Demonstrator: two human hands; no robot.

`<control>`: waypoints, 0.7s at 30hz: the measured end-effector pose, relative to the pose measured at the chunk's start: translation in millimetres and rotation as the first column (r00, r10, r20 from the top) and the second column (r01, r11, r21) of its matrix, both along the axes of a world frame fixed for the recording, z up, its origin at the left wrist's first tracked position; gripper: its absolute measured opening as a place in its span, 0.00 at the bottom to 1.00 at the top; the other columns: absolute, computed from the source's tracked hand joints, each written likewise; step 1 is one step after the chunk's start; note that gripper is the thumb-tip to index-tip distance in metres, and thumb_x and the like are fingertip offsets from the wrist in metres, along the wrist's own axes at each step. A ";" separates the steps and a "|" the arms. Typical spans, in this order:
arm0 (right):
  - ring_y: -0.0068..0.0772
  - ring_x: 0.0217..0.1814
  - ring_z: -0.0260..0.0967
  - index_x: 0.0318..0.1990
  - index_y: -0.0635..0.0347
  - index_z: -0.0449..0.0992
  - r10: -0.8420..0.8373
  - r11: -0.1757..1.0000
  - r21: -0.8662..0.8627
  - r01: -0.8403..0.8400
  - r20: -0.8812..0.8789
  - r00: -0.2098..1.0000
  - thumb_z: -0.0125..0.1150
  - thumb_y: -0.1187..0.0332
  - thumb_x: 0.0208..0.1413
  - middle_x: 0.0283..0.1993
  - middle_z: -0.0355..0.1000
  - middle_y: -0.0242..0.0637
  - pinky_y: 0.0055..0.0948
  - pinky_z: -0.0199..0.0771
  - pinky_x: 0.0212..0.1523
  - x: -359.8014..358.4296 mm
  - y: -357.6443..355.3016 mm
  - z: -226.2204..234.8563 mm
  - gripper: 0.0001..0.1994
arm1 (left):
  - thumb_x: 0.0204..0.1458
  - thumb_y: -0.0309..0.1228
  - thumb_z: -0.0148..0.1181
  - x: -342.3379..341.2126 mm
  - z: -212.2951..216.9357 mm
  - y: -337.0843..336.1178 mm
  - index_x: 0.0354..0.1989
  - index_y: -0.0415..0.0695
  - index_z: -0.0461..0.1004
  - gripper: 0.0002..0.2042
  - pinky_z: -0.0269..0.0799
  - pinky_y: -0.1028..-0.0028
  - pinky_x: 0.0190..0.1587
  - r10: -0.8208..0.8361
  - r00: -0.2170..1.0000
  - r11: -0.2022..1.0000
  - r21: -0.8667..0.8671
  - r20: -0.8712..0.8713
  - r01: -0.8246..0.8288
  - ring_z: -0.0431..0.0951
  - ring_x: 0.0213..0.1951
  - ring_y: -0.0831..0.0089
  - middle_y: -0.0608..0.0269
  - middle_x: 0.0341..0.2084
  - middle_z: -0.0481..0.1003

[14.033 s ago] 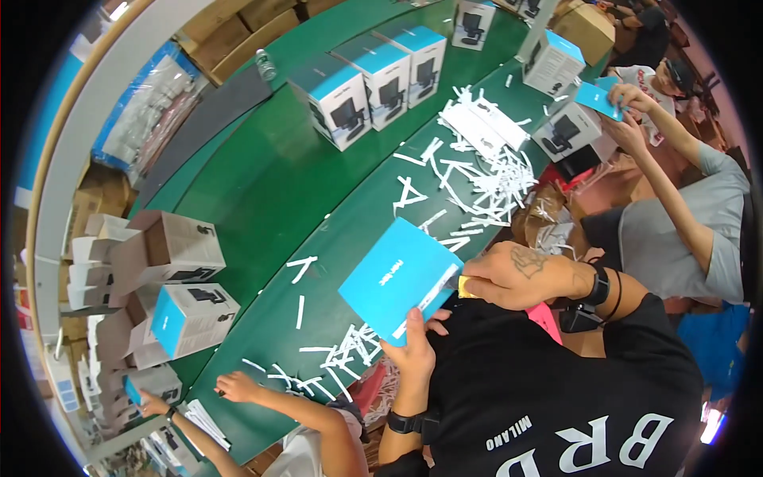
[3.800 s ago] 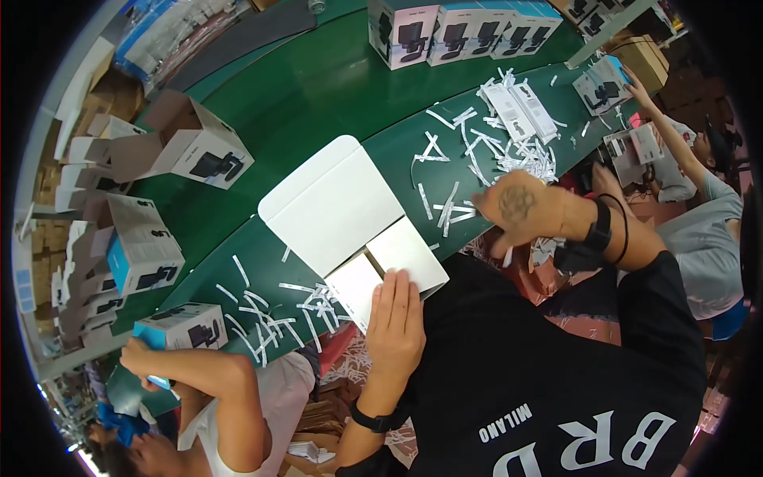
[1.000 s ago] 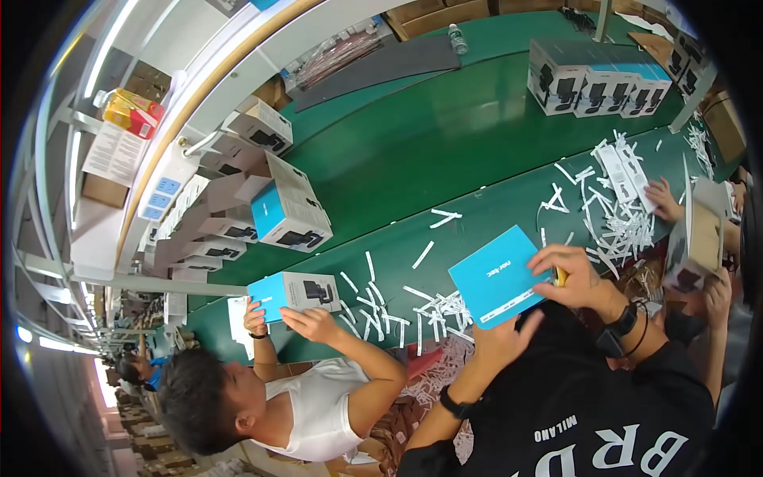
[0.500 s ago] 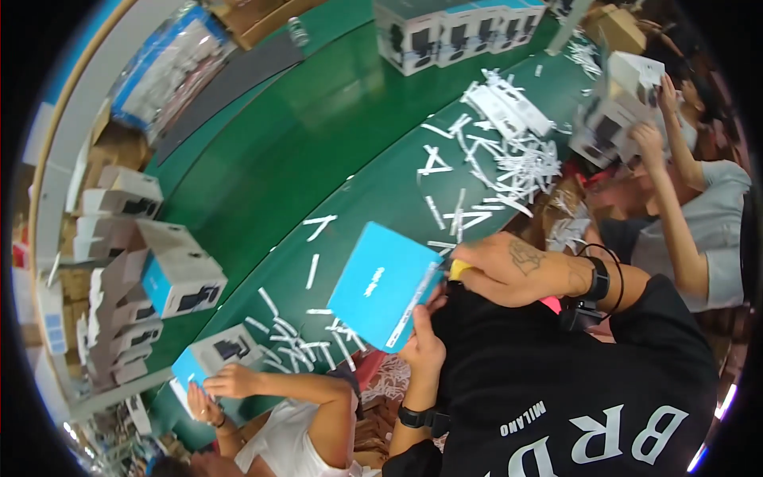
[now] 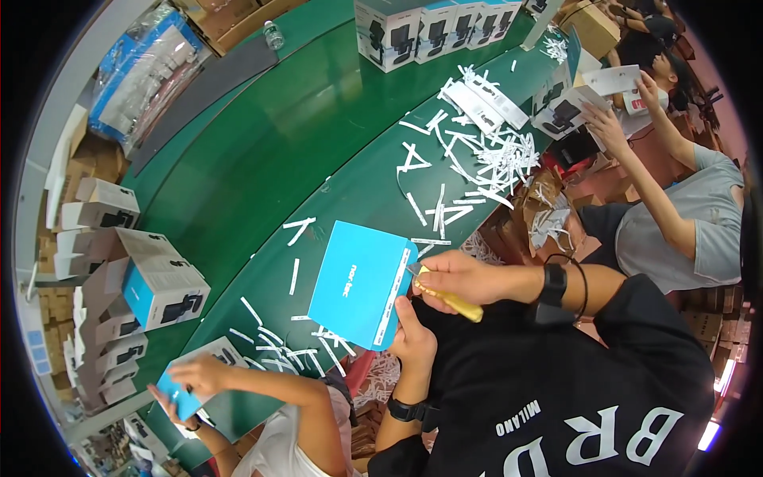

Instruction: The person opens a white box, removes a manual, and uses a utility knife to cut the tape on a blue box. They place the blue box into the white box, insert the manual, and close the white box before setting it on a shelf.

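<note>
A bright blue box (image 5: 354, 278) with a white label strip (image 5: 393, 296) along its right edge is held up over the green table. My left hand (image 5: 415, 338) grips the lower right edge of this box, thumb on its face by the strip. Closed around a yellow-handled knife (image 5: 457, 303) is my right hand (image 5: 455, 277). The short metal blade (image 5: 415, 269) sits at the upper part of the strip; whether it cuts in cannot be made out.
Cut white paper strips (image 5: 509, 163) litter the green table (image 5: 262, 159). Left of me a co-worker's hand (image 5: 199, 374) handles a blue-and-white box. Another co-worker (image 5: 675, 207) opens a box at right. Boxes (image 5: 389, 36) stand at the far side and a printed box (image 5: 167, 278) at left.
My right hand has come left and turned, bringing the knife's yellow handle into fuller view. The blue box now stands more upright in my left hand. The view has shifted slightly.
</note>
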State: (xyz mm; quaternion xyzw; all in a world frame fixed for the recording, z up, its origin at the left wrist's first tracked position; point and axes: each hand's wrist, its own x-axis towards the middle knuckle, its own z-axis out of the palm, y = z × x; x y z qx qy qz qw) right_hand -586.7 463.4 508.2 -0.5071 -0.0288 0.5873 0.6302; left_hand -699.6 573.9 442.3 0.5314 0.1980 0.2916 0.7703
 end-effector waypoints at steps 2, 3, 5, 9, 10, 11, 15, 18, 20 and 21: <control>0.24 0.27 0.71 0.42 0.65 0.70 0.064 0.998 -0.063 -0.032 0.616 0.785 0.45 0.62 0.74 0.27 0.72 0.34 0.26 0.71 0.27 -5.3 4.7 -4.0 0.14 | 0.69 0.27 0.48 0.7 -0.7 0.8 0.56 0.30 0.71 0.14 0.73 0.67 0.55 0.010 1.000 1.000 0.012 -0.012 -0.009 0.78 0.50 0.66 0.52 0.50 0.77; 0.23 0.27 0.70 0.42 0.64 0.70 0.094 0.995 -0.096 -0.024 0.837 0.539 0.44 0.62 0.74 0.27 0.71 0.34 0.25 0.70 0.26 -6.5 7.1 -4.5 0.14 | 0.68 0.27 0.48 1.6 1.0 1.0 0.55 0.30 0.71 0.14 0.73 0.67 0.55 0.005 1.000 1.000 0.007 -0.008 -0.005 0.78 0.50 0.65 0.52 0.50 0.77; 0.24 0.27 0.70 0.41 0.64 0.69 0.022 0.999 -0.033 -0.001 0.661 0.750 0.44 0.62 0.74 0.27 0.71 0.34 0.26 0.70 0.26 -5.9 14.3 -1.9 0.14 | 0.68 0.26 0.48 3.8 4.0 1.7 0.55 0.30 0.71 0.13 0.72 0.67 0.56 -0.005 1.000 1.000 -0.004 0.001 0.005 0.77 0.50 0.65 0.52 0.50 0.77; 0.25 0.25 0.69 0.40 0.64 0.69 -0.015 1.000 0.001 0.015 0.350 0.937 0.42 0.62 0.74 0.26 0.70 0.35 0.27 0.70 0.26 -1.0 18.4 11.5 0.15 | 0.70 0.28 0.48 3.3 -4.9 4.3 0.52 0.33 0.71 0.12 0.72 0.66 0.54 0.025 0.998 0.999 -0.046 -0.064 -0.028 0.77 0.49 0.69 0.55 0.49 0.77; 0.26 0.25 0.69 0.39 0.64 0.68 0.058 0.998 -0.064 -0.029 0.515 0.855 0.41 0.62 0.74 0.26 0.70 0.35 0.28 0.70 0.25 0.7 17.9 14.6 0.15 | 0.70 0.28 0.48 4.8 -3.8 3.7 0.52 0.33 0.71 0.12 0.72 0.66 0.54 0.027 0.997 0.999 -0.042 -0.066 -0.030 0.77 0.49 0.69 0.55 0.49 0.77; 0.27 0.25 0.69 0.39 0.64 0.68 0.136 0.989 -0.136 -0.060 0.657 0.742 0.41 0.62 0.74 0.25 0.70 0.35 0.29 0.70 0.25 2.7 17.7 16.2 0.15 | 0.70 0.28 0.48 7.0 -3.0 1.6 0.52 0.33 0.71 0.11 0.72 0.67 0.53 0.056 0.996 0.998 0.020 -0.069 -0.055 0.76 0.49 0.69 0.56 0.48 0.77; 0.30 0.25 0.73 0.39 0.66 0.67 -0.007 0.982 0.178 0.062 -0.298 0.954 0.43 0.62 0.73 0.23 0.71 0.36 0.32 0.73 0.26 25.3 18.5 1.4 0.15 | 0.70 0.29 0.48 10.6 -0.2 -1.5 0.51 0.33 0.71 0.11 0.72 0.68 0.53 0.084 0.994 0.990 0.117 -0.076 -0.075 0.76 0.49 0.70 0.57 0.48 0.77; 0.36 0.23 0.74 0.39 0.66 0.67 0.055 0.998 -0.055 -0.032 0.509 0.859 0.47 0.63 0.71 0.22 0.71 0.39 0.34 0.73 0.24 8.4 24.8 5.7 0.13 | 0.70 0.30 0.48 14.2 2.0 0.5 0.53 0.32 0.71 0.13 0.72 0.69 0.54 0.055 0.994 0.996 0.068 -0.091 -0.049 0.76 0.51 0.69 0.55 0.50 0.77; 0.39 0.22 0.74 0.39 0.66 0.67 0.138 0.985 -0.170 0.001 0.806 0.576 0.49 0.64 0.70 0.21 0.71 0.41 0.35 0.73 0.24 6.1 29.8 10.7 0.12 | 0.69 0.28 0.48 18.8 6.5 -2.9 0.55 0.30 0.71 0.14 0.72 0.67 0.55 0.082 0.992 0.992 0.099 -0.100 -0.072 0.77 0.52 0.65 0.51 0.52 0.76; 0.43 0.22 0.74 0.38 0.66 0.68 0.227 0.970 -0.243 -0.012 0.884 0.408 0.51 0.63 0.68 0.21 0.71 0.42 0.37 0.73 0.24 6.8 31.3 14.2 0.12 | 0.69 0.27 0.48 18.9 8.2 -5.0 0.56 0.28 0.71 0.15 0.72 0.66 0.56 0.097 0.990 0.990 0.114 -0.106 -0.085 0.78 0.52 0.63 0.49 0.53 0.76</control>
